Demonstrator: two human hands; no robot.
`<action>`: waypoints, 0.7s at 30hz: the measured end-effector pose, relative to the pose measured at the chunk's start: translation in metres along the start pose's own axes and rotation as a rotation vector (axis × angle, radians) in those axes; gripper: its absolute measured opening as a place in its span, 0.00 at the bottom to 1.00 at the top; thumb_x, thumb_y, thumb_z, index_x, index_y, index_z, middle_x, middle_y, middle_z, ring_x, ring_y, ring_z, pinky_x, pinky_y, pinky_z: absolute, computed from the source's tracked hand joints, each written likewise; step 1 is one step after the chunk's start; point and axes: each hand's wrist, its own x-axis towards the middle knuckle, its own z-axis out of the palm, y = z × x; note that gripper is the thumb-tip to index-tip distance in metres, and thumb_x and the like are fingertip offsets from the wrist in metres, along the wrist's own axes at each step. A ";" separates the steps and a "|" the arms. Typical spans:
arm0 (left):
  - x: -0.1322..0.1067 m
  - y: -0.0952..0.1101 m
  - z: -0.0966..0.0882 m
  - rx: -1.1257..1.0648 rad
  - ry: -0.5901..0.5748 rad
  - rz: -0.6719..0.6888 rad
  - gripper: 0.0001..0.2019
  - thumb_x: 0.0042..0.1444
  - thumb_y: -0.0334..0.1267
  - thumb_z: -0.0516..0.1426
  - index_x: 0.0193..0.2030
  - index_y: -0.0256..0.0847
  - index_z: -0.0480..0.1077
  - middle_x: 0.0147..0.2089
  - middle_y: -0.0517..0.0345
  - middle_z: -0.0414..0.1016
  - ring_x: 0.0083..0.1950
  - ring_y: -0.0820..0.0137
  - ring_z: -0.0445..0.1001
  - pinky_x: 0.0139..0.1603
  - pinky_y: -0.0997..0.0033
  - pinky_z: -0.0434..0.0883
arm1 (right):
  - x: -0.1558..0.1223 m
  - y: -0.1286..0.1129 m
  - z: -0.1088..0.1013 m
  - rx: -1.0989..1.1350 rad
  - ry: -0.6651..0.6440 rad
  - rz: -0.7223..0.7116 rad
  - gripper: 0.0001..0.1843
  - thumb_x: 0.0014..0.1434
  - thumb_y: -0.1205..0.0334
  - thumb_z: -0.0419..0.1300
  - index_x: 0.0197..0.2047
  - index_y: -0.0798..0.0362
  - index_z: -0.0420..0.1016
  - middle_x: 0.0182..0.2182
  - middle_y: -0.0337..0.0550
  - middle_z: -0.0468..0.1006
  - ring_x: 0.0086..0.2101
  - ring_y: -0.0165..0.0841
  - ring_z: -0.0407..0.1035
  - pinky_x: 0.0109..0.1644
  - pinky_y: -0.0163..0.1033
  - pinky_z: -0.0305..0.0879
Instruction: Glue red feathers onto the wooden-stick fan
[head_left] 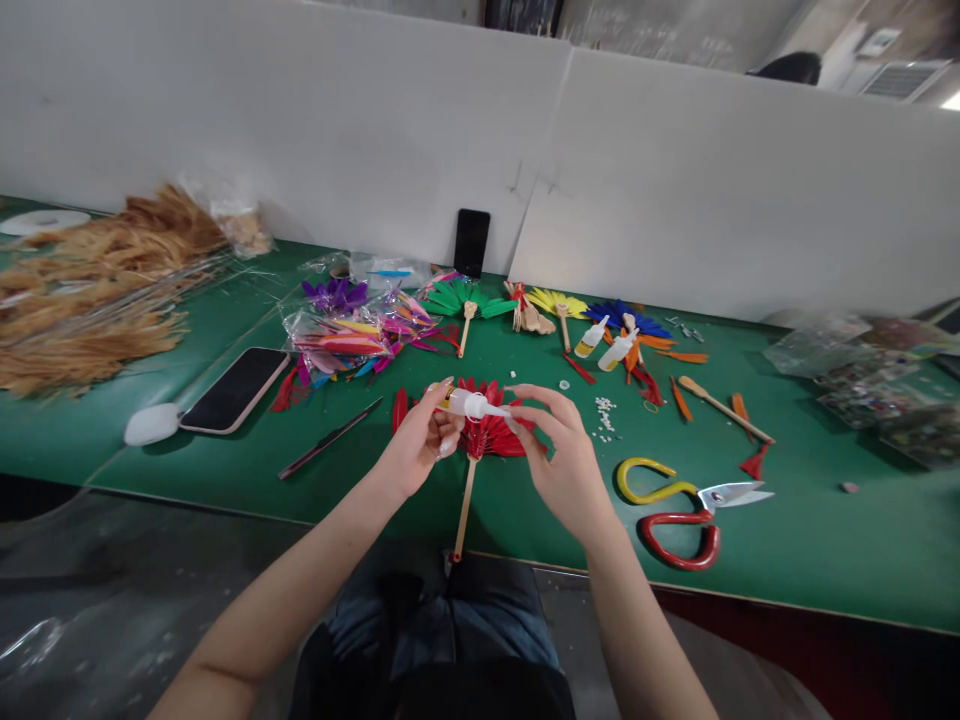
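Note:
My left hand (424, 436) is closed round a small white glue bottle (459, 402) with a yellow label, held on its side, its nozzle pointing right. At the nozzle's tip the fingers of my right hand (556, 440) come together; whether a cap is between them is too small to tell. Beneath both hands lies a fan of red feathers (495, 437) with a thin wooden handle (466, 505) pointing toward me. The hands and bottle cover part of its feathers. Small white beads (603, 418) are scattered right of my right hand.
Scissors (701, 500) lie open at right, near a wooden stick (724, 408). Two more glue bottles (616, 350) stand behind, by green (480, 303), yellow and blue feather fans. Left are a pen (330, 438), a phone (236, 390) and bagged feathers (345, 345). Another phone (472, 243) leans on the white partition.

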 end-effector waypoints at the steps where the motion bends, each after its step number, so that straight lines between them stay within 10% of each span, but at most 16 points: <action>1: 0.001 0.000 -0.001 -0.007 -0.004 -0.002 0.14 0.52 0.45 0.61 0.29 0.38 0.64 0.17 0.68 0.61 0.13 0.82 0.57 0.12 0.82 0.52 | 0.000 0.000 0.000 -0.002 -0.001 -0.005 0.12 0.62 0.69 0.51 0.43 0.48 0.73 0.48 0.48 0.73 0.51 0.41 0.65 0.54 0.55 0.65; 21: -0.002 0.002 0.001 0.122 0.015 0.028 0.15 0.50 0.48 0.61 0.27 0.38 0.66 0.17 0.67 0.63 0.13 0.81 0.57 0.13 0.80 0.51 | -0.001 0.003 -0.004 -0.061 0.021 -0.057 0.13 0.62 0.70 0.51 0.43 0.46 0.73 0.49 0.46 0.72 0.51 0.41 0.65 0.55 0.55 0.64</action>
